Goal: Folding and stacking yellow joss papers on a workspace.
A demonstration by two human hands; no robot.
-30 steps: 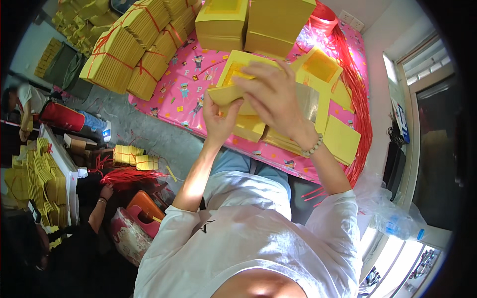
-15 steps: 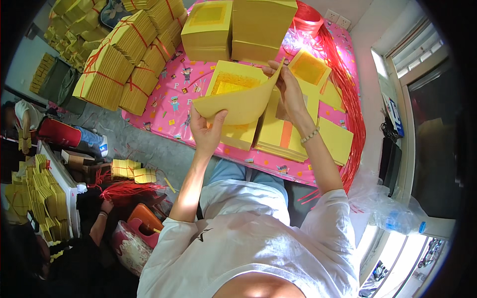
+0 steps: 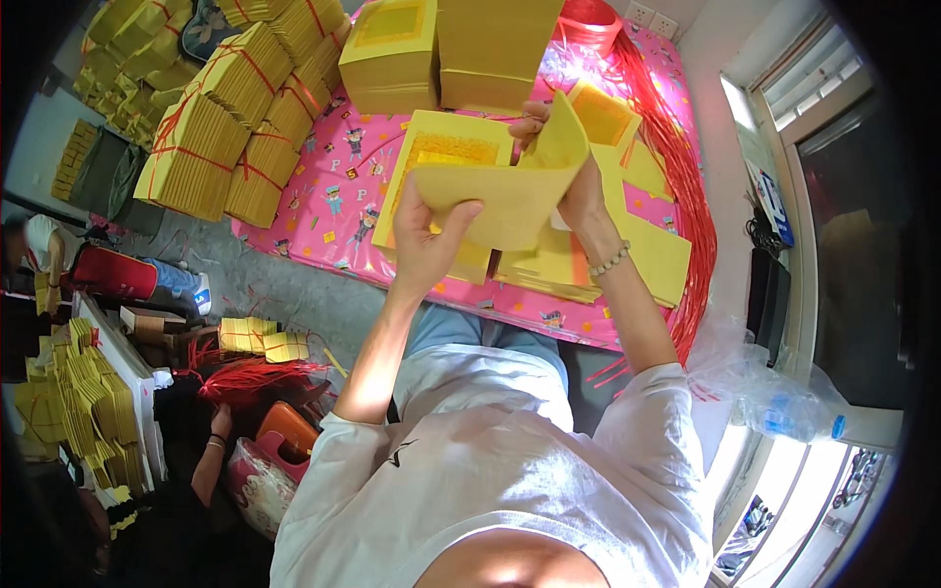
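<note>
Yellow rectangular paper (image 3: 513, 201) seems light, pliant, best held by its edges. Our left hand (image 3: 427, 241) pinches it at eight o'clock, our right hand (image 3: 585, 203) at three.

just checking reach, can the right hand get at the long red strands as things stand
Probably yes: the red strands lie mostly uncovered to the right of the right hand, with only low yellow stacks between. It would likely have to release the bent yellow paper first.
</note>
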